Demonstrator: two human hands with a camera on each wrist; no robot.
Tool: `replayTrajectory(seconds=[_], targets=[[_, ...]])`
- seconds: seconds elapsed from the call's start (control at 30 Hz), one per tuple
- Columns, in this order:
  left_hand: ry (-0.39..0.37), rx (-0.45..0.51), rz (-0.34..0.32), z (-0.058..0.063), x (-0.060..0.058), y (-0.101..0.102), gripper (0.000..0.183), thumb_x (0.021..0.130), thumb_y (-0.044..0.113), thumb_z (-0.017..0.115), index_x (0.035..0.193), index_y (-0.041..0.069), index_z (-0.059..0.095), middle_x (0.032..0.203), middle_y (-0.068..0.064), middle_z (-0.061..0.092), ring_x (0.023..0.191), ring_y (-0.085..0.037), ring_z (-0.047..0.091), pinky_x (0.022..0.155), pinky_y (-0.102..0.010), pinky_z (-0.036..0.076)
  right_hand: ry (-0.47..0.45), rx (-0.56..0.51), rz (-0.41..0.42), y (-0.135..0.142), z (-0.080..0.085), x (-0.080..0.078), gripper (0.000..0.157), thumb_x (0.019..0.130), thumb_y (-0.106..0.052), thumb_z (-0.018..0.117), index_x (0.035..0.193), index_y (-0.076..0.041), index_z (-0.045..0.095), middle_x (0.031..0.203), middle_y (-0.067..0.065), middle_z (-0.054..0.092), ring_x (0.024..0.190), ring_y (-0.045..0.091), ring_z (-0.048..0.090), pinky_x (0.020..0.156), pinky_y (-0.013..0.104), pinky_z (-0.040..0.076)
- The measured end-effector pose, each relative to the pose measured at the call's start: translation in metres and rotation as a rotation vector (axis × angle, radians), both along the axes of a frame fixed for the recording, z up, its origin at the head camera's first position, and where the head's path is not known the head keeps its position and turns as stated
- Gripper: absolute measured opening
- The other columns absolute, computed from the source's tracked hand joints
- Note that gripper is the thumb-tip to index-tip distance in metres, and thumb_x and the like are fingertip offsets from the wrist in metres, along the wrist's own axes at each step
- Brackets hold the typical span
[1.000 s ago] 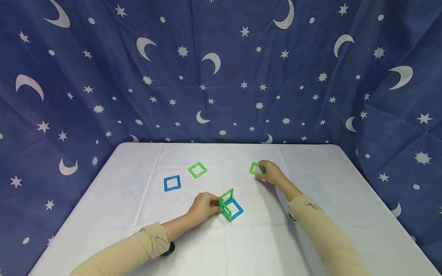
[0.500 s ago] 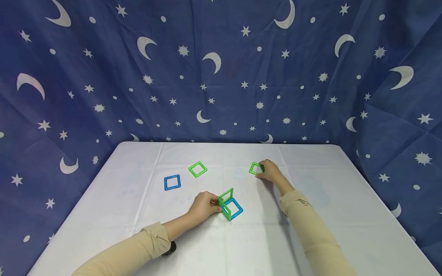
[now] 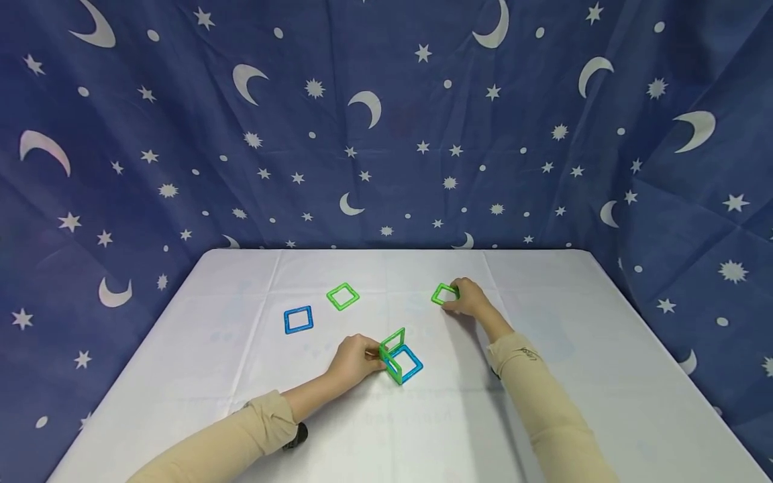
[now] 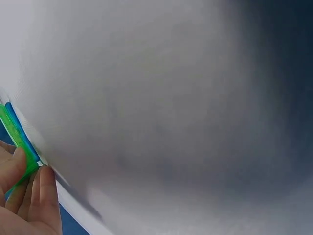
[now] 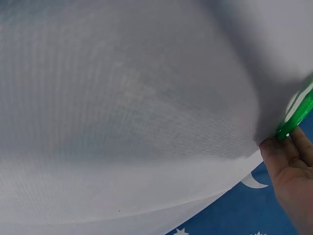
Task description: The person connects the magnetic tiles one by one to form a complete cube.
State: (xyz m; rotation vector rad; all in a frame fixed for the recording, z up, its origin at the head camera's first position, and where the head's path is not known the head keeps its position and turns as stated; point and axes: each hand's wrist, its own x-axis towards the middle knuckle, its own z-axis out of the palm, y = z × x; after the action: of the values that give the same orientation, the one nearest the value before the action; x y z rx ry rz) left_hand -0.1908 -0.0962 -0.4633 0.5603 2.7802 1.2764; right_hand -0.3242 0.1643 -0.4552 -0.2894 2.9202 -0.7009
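Note:
My left hand pinches the side of a small build of square magnetic tiles near the table's middle. A blue square tile lies flat there, and two green tiles stand upright along its edges, meeting at a corner by my fingers. In the left wrist view, thumb and fingers hold a green tile beside a blue edge. Farther back on the right, my right hand grips another green square tile by its right side, partly covering it. The right wrist view shows this green tile at the fingertips.
To the left on the white-covered table lie a loose green square tile and a loose blue square tile. A dark blue curtain with moons and stars hangs behind the table and at both sides.
My right forearm has swung slightly left, while the right hand keeps its green tile at nearly the same place. The left hand and the build stay put.

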Motion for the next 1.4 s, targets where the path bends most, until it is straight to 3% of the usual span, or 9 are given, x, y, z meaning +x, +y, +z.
replayTrajectory(seconds=[0.13, 0.37, 0.57, 0.8, 0.93, 1.1, 1.4], targets=[[0.007, -0.001, -0.011, 0.002, -0.004, -0.001, 0.018, 0.074, -0.001, 0.075, 0.091, -0.004, 0.073, 0.084, -0.014, 0.073, 0.077, -0.022, 0.071, 0.066, -0.024, 0.056, 0.02, -0.045, 0.009, 0.002, 0.004, -0.002, 0.056, 0.081, -0.023, 0.072, 0.116, 0.015, 0.054, 0.105, 0.025, 0.06, 0.094, 0.033, 0.057, 0.089, 0.044, 0.048], [-0.087, 0.047, -0.005, 0.004, -0.009, -0.002, 0.02, 0.073, -0.007, 0.072, 0.092, -0.006, 0.071, 0.087, -0.016, 0.072, 0.08, -0.025, 0.07, 0.065, -0.024, 0.056, 0.031, -0.065, 0.014, 0.006, 0.002, -0.001, 0.057, 0.083, -0.025, 0.07, 0.118, 0.015, 0.053, 0.106, 0.025, 0.06, 0.096, 0.032, 0.057, 0.09, 0.045, 0.048], [-0.071, 0.064, -0.011, 0.005, -0.007, -0.002, 0.021, 0.074, -0.005, 0.072, 0.095, -0.006, 0.071, 0.088, -0.016, 0.072, 0.081, -0.026, 0.07, 0.067, -0.026, 0.057, 0.058, -0.062, -0.009, 0.009, 0.003, 0.0, 0.058, 0.083, -0.026, 0.07, 0.12, 0.015, 0.052, 0.109, 0.025, 0.059, 0.098, 0.034, 0.057, 0.092, 0.046, 0.047], [-0.046, 0.072, 0.001, 0.004, -0.005, -0.002, 0.02, 0.076, -0.005, 0.071, 0.096, -0.005, 0.071, 0.088, -0.015, 0.072, 0.081, -0.025, 0.071, 0.068, -0.025, 0.057, 0.066, -0.128, -0.006, 0.007, 0.01, 0.004, 0.071, 0.086, -0.028, 0.066, 0.134, 0.015, 0.037, 0.115, 0.03, 0.057, 0.094, 0.032, 0.055, 0.089, 0.047, 0.046], [-0.037, 0.067, 0.004, 0.004, -0.007, -0.001, 0.021, 0.076, -0.007, 0.069, 0.097, -0.006, 0.07, 0.088, -0.016, 0.072, 0.078, -0.024, 0.071, 0.066, -0.023, 0.056, 0.09, -0.144, 0.025, 0.005, 0.016, 0.008, 0.062, 0.087, -0.026, 0.066, 0.128, 0.015, 0.046, 0.117, 0.03, 0.057, 0.093, 0.031, 0.055, 0.084, 0.045, 0.047], [-0.026, 0.048, 0.021, 0.005, -0.011, 0.001, 0.02, 0.075, -0.007, 0.07, 0.095, -0.005, 0.071, 0.084, -0.014, 0.072, 0.074, -0.02, 0.068, 0.064, -0.021, 0.054, 0.154, -0.136, 0.066, 0.004, 0.021, 0.013, 0.052, 0.083, -0.024, 0.069, 0.117, 0.014, 0.057, 0.104, 0.027, 0.063, 0.086, 0.029, 0.056, 0.078, 0.042, 0.048], [-0.041, 0.058, 0.042, 0.007, -0.01, 0.002, 0.022, 0.075, -0.008, 0.07, 0.096, -0.006, 0.071, 0.094, -0.02, 0.072, 0.076, -0.024, 0.071, 0.064, -0.024, 0.056, 0.178, -0.14, 0.069, 0.002, 0.027, 0.024, 0.051, 0.083, -0.024, 0.068, 0.115, 0.014, 0.058, 0.102, 0.026, 0.065, 0.087, 0.031, 0.059, 0.079, 0.044, 0.051]])
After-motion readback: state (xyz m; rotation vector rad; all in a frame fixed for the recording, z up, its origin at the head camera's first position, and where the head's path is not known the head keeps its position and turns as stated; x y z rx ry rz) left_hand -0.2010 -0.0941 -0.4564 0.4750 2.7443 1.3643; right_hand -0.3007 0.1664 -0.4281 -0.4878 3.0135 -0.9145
